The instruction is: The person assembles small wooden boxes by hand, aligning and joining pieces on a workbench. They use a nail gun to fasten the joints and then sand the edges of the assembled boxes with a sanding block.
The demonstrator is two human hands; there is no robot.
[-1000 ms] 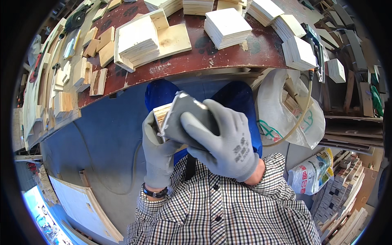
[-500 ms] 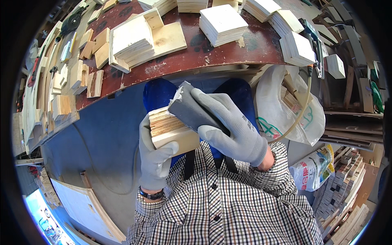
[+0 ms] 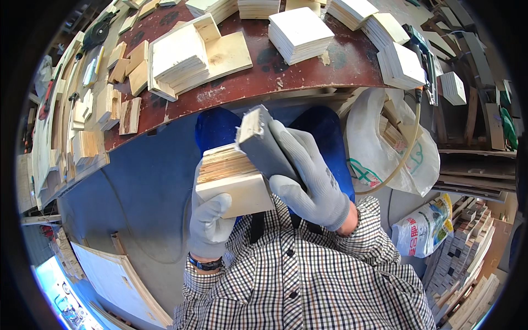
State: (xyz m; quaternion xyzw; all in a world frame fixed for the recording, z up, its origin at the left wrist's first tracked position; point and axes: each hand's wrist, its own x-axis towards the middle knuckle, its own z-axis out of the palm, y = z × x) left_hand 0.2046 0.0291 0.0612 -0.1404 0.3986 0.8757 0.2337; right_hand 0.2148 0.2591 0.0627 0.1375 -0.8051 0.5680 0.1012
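Plywood stack [image 3: 234, 179] sits clamped in my left hand [image 3: 209, 220], gloved fingers curled tight under its pale bottom face, just below the red-brown workbench [image 3: 231, 88] edge. My right hand [image 3: 311, 176] wraps shut around a grey sanding block [image 3: 267, 146], its face laid against the stack's layered edges beside my fingertips. I judge this mid-sanding; the next stroke calls for steady pressure along those edges.

Pale raw wood stack [image 3: 234, 179], layered edges rough, top face smooth. Grey matt block [image 3: 264, 144], abrasive-looking face. Grey knitted cloth gloves on left hand [image 3: 209, 223] and right hand [image 3: 308, 176]. Tabletop [image 3: 247, 82] at 12 o'clock: reddish-brown, worn, semi-gloss.
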